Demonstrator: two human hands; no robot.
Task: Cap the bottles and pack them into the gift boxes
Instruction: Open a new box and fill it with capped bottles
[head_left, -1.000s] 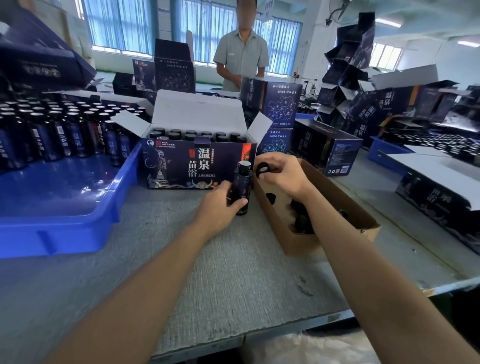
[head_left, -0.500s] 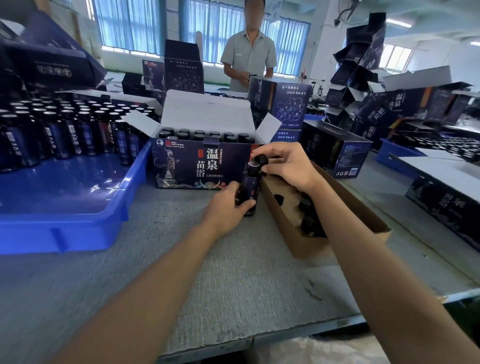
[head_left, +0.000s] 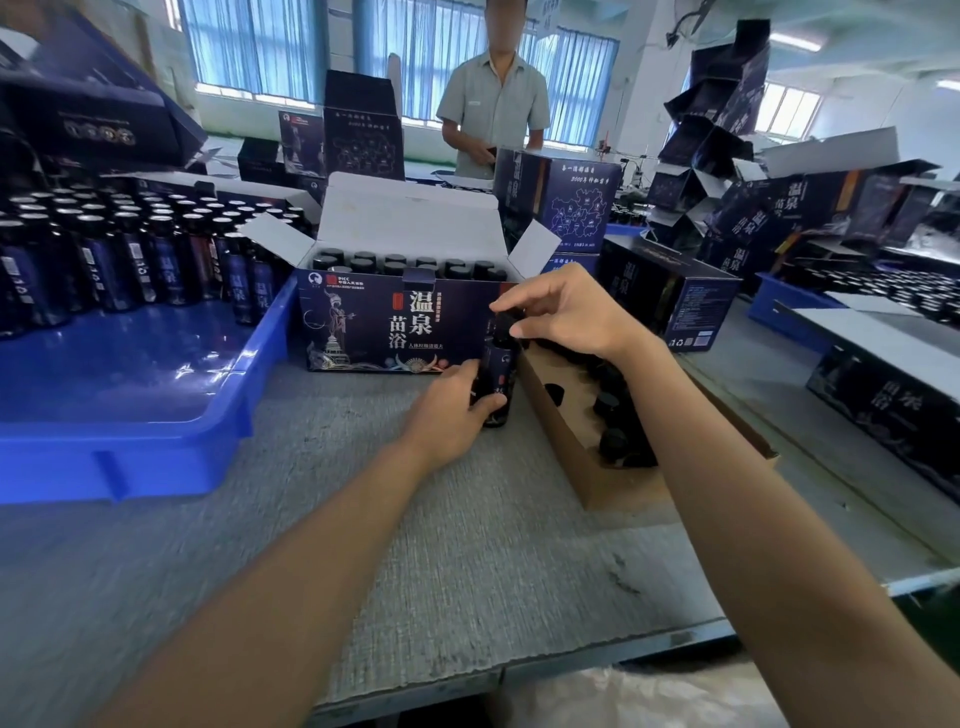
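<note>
Views: one, a wide-angle camera worn on the head (straight edges bow near the borders).
Position: above the near edge of the grey table (head_left: 467, 571).
Facing: forward and down; both forearms run in from the bottom corners.
Centre: the left hand (head_left: 447, 415) gripping a bottle (head_left: 498, 374) and the right hand (head_left: 571, 317) pinching its cap (head_left: 505, 321).
Nearness: close on the hands and the open gift box (head_left: 363, 332); blue tray (head_left: 171, 467) at the left edge; windows (head_left: 260, 47) and a standing person (head_left: 493, 114) well behind.

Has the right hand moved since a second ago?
Yes. The right hand has shifted left, from over the cardboard cap tray to the top of the bottle, pinching a cap.
</note>
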